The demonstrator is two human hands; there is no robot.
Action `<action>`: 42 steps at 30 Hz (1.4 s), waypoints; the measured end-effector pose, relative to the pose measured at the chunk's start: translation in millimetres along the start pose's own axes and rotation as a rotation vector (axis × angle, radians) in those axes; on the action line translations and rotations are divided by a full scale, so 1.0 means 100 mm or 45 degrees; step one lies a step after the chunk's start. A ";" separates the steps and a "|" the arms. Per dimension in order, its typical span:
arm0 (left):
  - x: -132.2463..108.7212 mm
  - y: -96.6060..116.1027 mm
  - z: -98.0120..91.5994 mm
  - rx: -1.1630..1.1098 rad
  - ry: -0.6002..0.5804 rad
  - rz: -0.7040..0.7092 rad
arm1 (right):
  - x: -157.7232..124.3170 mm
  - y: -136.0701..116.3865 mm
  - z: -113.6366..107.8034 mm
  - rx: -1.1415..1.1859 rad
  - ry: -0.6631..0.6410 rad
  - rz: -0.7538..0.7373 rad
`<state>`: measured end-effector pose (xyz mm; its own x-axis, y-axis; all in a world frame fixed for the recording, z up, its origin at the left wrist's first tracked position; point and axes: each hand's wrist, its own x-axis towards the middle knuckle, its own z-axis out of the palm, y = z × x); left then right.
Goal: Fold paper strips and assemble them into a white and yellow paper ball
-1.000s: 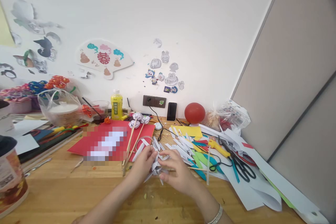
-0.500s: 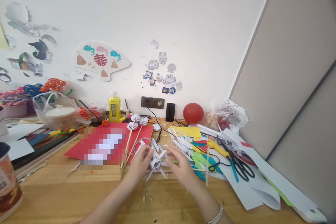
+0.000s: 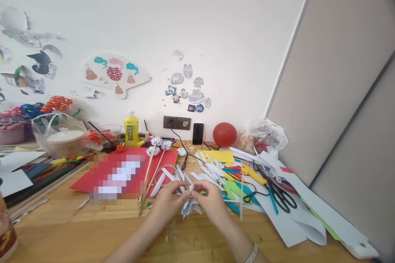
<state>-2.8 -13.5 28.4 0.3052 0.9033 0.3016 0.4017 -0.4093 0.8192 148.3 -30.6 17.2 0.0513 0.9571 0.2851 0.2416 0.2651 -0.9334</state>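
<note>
Paper (image 3: pixel 189 210), white and folded, sits between the left hand (image 3: pixel 170 196) and right hand (image 3: pixel 212 199), low over the desk (image 3: pixel 185 242); whether it touches down I cannot tell. Both hands pinch its upper part, thumbs nearly meeting. A light, even pinch should serve best: squeezed harder, the folds would likely flatten. Better to let one hand anchor while the other works a single fold. Just beyond the hands lie loose strips (image 3: pixel 213 171), easily dragged along by a sleeve or wrist. To their right are the glue gun (image 3: pixel 254 175) and scissors (image 3: pixel 282 198). Farther off, ahead of the left hand, sticks (image 3: pixel 148 170) bear crumpled heads (image 3: pixel 156 141).
</note>
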 end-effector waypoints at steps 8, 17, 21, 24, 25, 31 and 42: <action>-0.01 0.01 0.01 0.117 0.045 0.185 | -0.07 0.05 0.13 -0.219 0.221 -0.051; -0.11 0.00 0.08 0.343 0.217 0.227 | -0.17 -0.10 0.15 -0.575 0.305 -0.148; -0.13 0.00 0.11 0.369 0.240 0.215 | -0.20 -0.10 0.16 -0.561 0.334 -0.185; -0.15 0.00 0.11 0.394 0.287 0.356 | -0.22 -0.08 0.17 -0.505 0.378 -0.255; -0.16 0.00 0.11 0.403 0.309 0.422 | -0.22 -0.08 0.18 -0.492 0.393 -0.283; -0.19 0.03 0.09 0.432 0.376 0.631 | -0.23 -0.10 0.16 -0.478 0.433 -0.421; -0.16 0.13 -0.02 0.565 0.173 0.736 | -0.15 -0.29 -0.14 -0.849 0.079 -0.813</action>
<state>-4.0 -33.2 35.4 0.4758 0.5242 0.7062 0.5292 -0.8120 0.2462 154.6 -54.5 42.7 -0.2362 0.6394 0.7317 0.7488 0.5997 -0.2823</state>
